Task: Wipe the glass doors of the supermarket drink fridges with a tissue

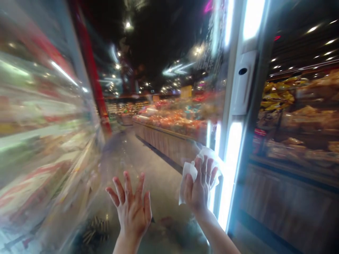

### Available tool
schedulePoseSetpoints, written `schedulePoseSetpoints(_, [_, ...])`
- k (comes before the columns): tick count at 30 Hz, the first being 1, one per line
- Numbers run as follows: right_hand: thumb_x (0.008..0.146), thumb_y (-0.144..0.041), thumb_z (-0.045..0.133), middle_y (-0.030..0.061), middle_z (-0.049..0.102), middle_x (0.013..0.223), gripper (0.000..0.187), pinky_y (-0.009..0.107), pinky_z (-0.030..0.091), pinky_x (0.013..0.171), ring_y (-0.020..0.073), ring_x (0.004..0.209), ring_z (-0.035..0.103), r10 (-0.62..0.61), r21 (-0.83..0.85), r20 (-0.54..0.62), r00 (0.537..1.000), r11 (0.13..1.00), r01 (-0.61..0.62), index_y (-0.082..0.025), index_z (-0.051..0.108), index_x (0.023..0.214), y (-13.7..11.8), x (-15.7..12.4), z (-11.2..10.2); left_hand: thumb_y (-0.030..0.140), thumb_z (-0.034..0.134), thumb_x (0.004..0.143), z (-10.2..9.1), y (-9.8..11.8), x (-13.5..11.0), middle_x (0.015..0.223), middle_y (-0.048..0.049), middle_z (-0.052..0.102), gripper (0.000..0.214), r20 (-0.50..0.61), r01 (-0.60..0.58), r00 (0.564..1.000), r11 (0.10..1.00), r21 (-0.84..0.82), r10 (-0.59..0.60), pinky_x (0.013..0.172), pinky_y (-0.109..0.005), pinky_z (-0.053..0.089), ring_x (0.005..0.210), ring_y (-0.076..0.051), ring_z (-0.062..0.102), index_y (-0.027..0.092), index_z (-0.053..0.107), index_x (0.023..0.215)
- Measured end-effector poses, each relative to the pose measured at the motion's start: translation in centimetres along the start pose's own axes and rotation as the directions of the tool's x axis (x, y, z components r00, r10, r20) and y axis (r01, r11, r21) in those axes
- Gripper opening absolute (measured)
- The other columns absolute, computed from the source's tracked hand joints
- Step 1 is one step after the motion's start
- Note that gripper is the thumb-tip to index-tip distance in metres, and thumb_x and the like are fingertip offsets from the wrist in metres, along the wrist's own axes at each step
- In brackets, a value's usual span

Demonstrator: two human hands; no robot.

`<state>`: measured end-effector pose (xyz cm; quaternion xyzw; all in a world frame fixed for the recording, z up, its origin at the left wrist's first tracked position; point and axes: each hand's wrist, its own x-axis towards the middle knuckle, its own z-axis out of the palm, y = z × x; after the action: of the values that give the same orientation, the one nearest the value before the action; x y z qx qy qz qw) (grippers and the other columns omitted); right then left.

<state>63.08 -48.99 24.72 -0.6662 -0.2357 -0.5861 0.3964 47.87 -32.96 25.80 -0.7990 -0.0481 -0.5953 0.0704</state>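
A thin white wipe (189, 168) lies under my right hand (201, 181), which presses it flat against a see-through glass door. The fingers stretch over the wipe, and its loose edges show around the thumb and fingertips. My left hand (132, 206) is raised with its fingers spread and holds nothing. It appears to rest on or just before the same glass; contact is hard to tell.
A bright lit door frame (230, 169) with a white fitting (241, 84) stands just right of my right hand. Blurred shelves of goods (39, 141) run along the left. Beyond the glass, a wood-sided display (161, 137) borders an aisle floor (124, 148).
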Motion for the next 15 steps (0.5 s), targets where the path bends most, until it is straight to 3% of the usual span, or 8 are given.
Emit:
schedulePoseSetpoints(5, [0.102,-0.021,0.041,0.0131,0.019,0.172,0.072,0.075,0.011,0.122,0.0331,0.16,0.007,-0.026,0.004,0.02,0.999,1.0,0.026,-0.025,0.006,0.166,-1.7,1.7,0.3,0.021,0.061,0.093,-0.1,-0.3,0.0,0.174,-0.0025,-0.005,0.082,0.02,0.017,1.0,1.0,0.025,-0.018,0.127,-0.06,-0.01,0.159,-0.032,-0.013,0.035,0.018,0.163])
schedulePoseSetpoints(8, [0.102,-0.019,0.041,0.014,0.015,0.172,0.072,0.075,0.01,0.122,0.0327,0.16,0.005,-0.001,0.015,0.026,1.0,1.0,0.0,-0.023,0.008,0.165,-3.3,-0.2,0.7,0.022,0.064,0.093,-0.6,-1.1,-0.6,0.174,-0.0021,-0.002,0.083,0.008,0.025,1.0,0.999,0.047,-0.025,0.128,-0.06,-0.009,0.159,-0.032,-0.012,0.035,0.02,0.162])
schedulePoseSetpoints(12, [0.1,-0.017,0.045,0.0144,0.012,0.172,0.076,0.073,0.009,0.123,0.0318,0.16,0.002,-0.062,0.019,0.097,0.993,0.998,0.06,-0.02,0.007,0.165,-6.8,-3.9,1.8,0.022,0.065,0.092,-1.5,-3.0,-1.7,0.174,-0.0026,-0.001,0.084,0.003,0.046,0.999,0.996,0.075,-0.046,0.127,-0.061,-0.008,0.16,-0.032,-0.01,0.037,0.021,0.162])
schedulePoseSetpoints(15, [0.1,-0.021,0.047,0.0134,0.015,0.172,0.077,0.071,0.01,0.124,0.0321,0.161,0.004,-0.084,0.017,0.102,0.991,0.996,0.083,-0.022,0.007,0.166,-9.8,-2.2,2.5,0.019,0.064,0.093,-2.3,-4.5,-2.3,0.174,-0.0032,0.0,0.083,-0.01,0.047,0.999,0.995,0.085,-0.046,0.128,-0.058,-0.009,0.16,-0.03,-0.008,0.036,0.021,0.162])
